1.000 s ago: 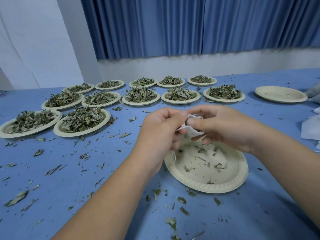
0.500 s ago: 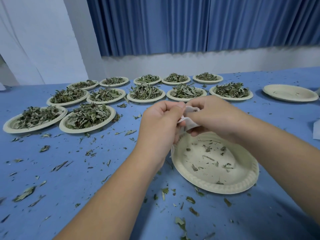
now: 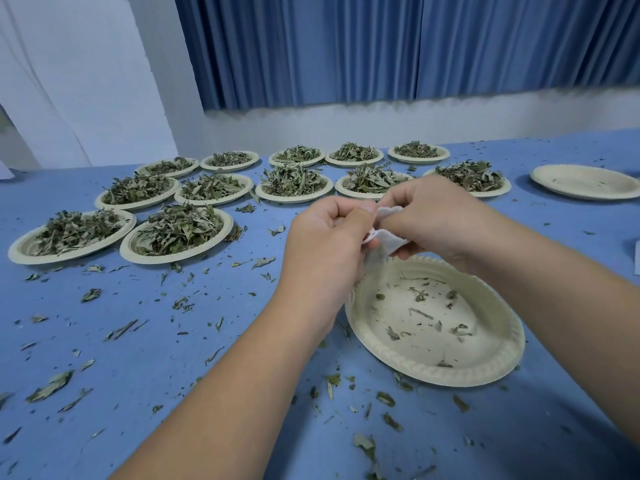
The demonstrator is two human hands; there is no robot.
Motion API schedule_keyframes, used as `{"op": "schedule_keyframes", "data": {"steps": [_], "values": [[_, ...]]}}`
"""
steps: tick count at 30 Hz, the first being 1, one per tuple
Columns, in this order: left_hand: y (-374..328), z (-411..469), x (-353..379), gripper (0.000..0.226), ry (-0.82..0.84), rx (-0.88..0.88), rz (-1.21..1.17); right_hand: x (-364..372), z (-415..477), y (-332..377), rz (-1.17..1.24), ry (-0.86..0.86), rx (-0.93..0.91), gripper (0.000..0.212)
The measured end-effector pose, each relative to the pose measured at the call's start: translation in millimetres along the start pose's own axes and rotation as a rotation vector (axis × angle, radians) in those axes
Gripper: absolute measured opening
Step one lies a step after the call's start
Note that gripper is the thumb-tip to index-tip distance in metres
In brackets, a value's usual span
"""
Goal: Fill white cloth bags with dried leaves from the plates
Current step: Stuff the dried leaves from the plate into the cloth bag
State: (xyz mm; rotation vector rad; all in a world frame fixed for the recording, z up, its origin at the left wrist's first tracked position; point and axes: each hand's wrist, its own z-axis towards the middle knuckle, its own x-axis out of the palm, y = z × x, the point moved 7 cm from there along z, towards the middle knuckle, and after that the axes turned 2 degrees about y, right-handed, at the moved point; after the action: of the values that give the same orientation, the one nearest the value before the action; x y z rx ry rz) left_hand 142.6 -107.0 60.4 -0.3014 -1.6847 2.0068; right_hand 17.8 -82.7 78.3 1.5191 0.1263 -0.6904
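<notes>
- table point(image 3: 145, 362): blue cover, fills the lower view and carries everything listed below
- curtain point(image 3: 381, 46): blue, pleated, behind the far edge, with pale wall beneath it
- full plates point(image 3: 166, 260): twelve by my count, pale paper, in three rows across the far left and centre, each heaped with dried leaves point(image 3: 180, 228)
- near plate point(image 3: 485, 370): same kind, right of centre and close to me, only crumbs and stems in it
- empty plate point(image 3: 585, 181): far right, well apart from the rows
- left hand point(image 3: 329, 244): fingers curled, thumb and forefinger pinching the bag's left edge
- right hand point(image 3: 436, 216): fingers curled, pinching the same bag from the right
- white cloth bag point(image 3: 389, 237): held off the table between the two hands, above the far rim of the near plate; fingers hide most of it, so i cannot tell its long axis or whether its mouth is open
- loose scraps point(image 3: 52, 389): leaf bits strewn over the table, thickest at left and front
- relation i watch: the bag sits between both hands, neither one nearer; the closest heaped plate lies left and a little forward of the left hand, so that hand has the shorter reach
- my reading: the near plate looks spent and the bag is likely being worked at its mouth; the next load should come from the left front plate
</notes>
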Motion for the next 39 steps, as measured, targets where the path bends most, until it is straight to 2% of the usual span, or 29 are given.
{"op": "schedule_keyframes", "data": {"steps": [5,10,15,18,27,34,36,39], "values": [[-1.3,-1.1,1.5,0.020,0.013,0.014,0.042,4.2,2.2,-0.2,-0.099,-0.075,-0.027,0.009],[-0.6,1.4,-4.4,0.017,-0.050,0.031,0.090,2.2,-7.0,-4.3,0.198,0.130,0.004,0.012],[0.3,1.9,-6.2,0.017,-0.070,0.018,0.060,-8.4,-11.6,-9.3,0.250,0.182,0.041,0.022],[0.4,1.6,-6.3,0.018,-0.076,0.021,0.077,-10.3,-13.8,-7.8,0.300,0.211,0.027,0.019],[-1.2,-0.2,-3.1,0.015,-0.050,0.017,0.066,-15.2,-14.4,-4.6,0.153,0.111,-0.049,0.013],[1.3,-1.7,4.0,0.017,0.000,0.008,0.115,-9.3,-10.2,-7.2,-0.115,0.005,-0.084,0.009],[1.6,-0.6,2.0,0.017,-0.014,0.007,0.123,-10.5,-12.4,-7.2,-0.088,0.033,-0.099,0.015],[1.6,0.0,-0.1,0.017,-0.030,0.006,0.119,-15.0,-18.8,-8.0,0.081,0.162,-0.072,0.032]]}}
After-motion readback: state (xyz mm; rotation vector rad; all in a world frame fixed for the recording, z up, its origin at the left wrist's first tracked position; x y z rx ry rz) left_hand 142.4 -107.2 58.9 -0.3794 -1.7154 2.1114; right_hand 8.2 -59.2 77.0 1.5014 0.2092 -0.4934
